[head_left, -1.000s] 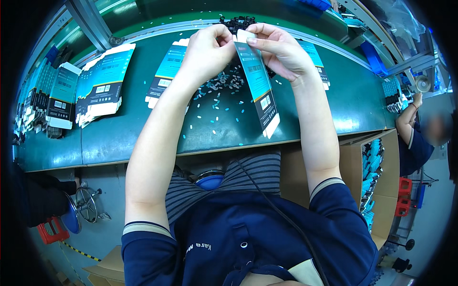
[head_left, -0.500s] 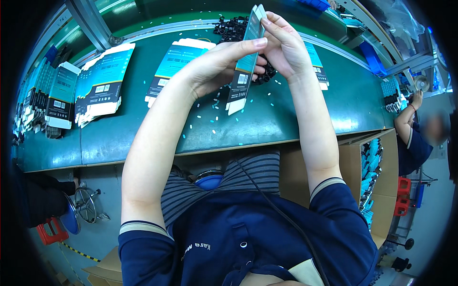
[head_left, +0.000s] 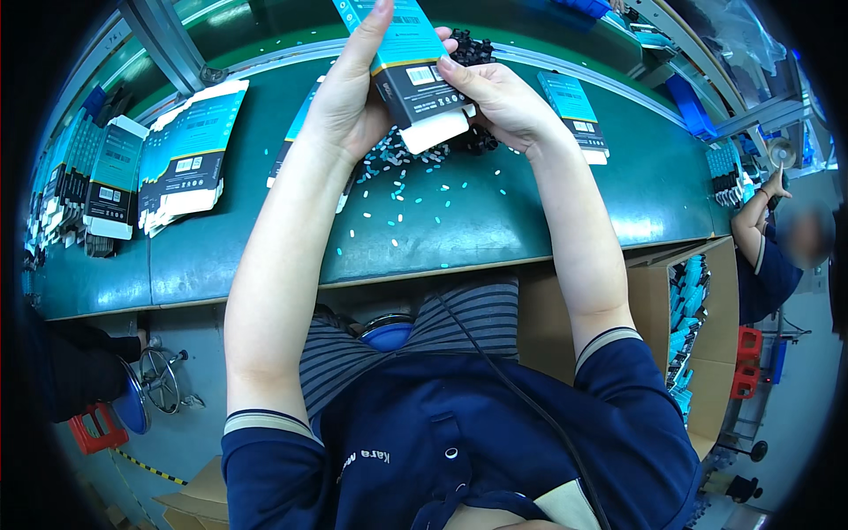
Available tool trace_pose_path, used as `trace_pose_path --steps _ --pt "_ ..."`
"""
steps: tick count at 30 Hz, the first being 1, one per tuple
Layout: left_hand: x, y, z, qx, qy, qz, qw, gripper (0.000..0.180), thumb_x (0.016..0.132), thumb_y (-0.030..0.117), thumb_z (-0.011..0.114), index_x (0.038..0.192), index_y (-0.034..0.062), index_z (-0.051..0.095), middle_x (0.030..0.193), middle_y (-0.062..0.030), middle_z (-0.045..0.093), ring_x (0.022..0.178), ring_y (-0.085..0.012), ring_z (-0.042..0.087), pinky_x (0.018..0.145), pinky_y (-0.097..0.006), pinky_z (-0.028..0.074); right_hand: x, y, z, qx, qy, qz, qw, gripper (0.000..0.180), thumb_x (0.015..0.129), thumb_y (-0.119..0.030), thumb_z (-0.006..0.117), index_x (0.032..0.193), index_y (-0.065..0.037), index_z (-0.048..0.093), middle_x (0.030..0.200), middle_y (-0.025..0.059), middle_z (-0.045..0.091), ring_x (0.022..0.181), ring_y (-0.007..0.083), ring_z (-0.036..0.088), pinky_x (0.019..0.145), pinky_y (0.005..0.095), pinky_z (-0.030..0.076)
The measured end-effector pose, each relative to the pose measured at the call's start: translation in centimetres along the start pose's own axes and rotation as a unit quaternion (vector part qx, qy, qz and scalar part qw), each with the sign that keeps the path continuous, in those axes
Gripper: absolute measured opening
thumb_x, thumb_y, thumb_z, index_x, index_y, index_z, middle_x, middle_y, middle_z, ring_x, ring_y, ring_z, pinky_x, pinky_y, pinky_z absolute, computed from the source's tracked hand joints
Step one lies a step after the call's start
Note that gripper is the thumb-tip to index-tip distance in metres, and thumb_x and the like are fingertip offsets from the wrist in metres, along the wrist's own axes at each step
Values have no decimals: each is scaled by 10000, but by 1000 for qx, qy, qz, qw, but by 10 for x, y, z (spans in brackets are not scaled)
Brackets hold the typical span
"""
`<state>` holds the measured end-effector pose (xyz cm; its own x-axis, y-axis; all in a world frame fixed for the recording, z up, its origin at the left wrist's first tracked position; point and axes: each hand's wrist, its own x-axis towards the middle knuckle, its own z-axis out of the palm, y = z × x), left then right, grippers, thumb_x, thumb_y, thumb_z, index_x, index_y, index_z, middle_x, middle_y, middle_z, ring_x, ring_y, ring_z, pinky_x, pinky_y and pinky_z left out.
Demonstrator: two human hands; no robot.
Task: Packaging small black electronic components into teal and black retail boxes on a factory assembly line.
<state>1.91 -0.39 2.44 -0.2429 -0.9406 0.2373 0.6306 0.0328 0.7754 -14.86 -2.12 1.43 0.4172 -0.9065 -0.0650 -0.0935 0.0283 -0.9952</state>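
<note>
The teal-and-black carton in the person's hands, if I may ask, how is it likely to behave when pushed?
The carton looks light, since its white flap appears to be thin card. It would probably give under a hard push, though its folded edges may lend stiffness.

There are two holding hands (head_left: 349,102) (head_left: 508,102), one held carton (head_left: 413,62), two blue seats (head_left: 389,335) (head_left: 132,408)

Packing workshop: green bench (head_left: 225,261); carton stacks (head_left: 187,163), 10 o'clock; co-worker (head_left: 765,287), 3 o'clock; box (head_left: 714,389) full of cartons (head_left: 686,327), 4 o'clock.
</note>
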Motion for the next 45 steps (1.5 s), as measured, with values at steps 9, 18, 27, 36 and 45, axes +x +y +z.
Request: trace_pose_path --steps 9,18,27,36,45 --pt "3 -3 -12 97 102 33 989 642 906 511 462 1262 -19 396 1179 -214 540 1044 -267 600 841 -364 536 0 -2 4 130 -8 -23 991 351 847 -352 654 893 -5 684 842 74 687 714 83 624 668 202 476" --pt "-1 -13 -3 98 117 -29 988 471 917 332 548 1161 -70 511 972 -152 637 831 -176 644 713 -287 523 9 7 17 124 185 -226 948 367 892 -178 599 1187 -25 443 978 103 614 894 121 610 736 242 519" --pt "-1 -31 1 210 130 154 957 369 942 239 524 1242 41 441 886 -122 650 767 -88 604 620 -208 469 10 6 25 115 208 -244 940 285 913 -228 570 1104 -44 465 855 54 608 782 74 585 658 211 483" --pt "5 -49 -12 282 145 249 915 212 964 237 484 969 25 461 704 -25 575 599 -36 435 528 -197 335 13 6 33 77 292 -262 916 270 930 -286 550 818 -41 556 708 4 588 621 23 498 542 179 396" --pt "-3 -34 0 262 131 237 926 213 947 230 521 967 23 476 695 -24 581 593 -28 449 511 -192 335 8 5 29 63 244 -331 909 152 899 -152 590 939 -5 591 740 22 629 628 17 520 539 173 402"
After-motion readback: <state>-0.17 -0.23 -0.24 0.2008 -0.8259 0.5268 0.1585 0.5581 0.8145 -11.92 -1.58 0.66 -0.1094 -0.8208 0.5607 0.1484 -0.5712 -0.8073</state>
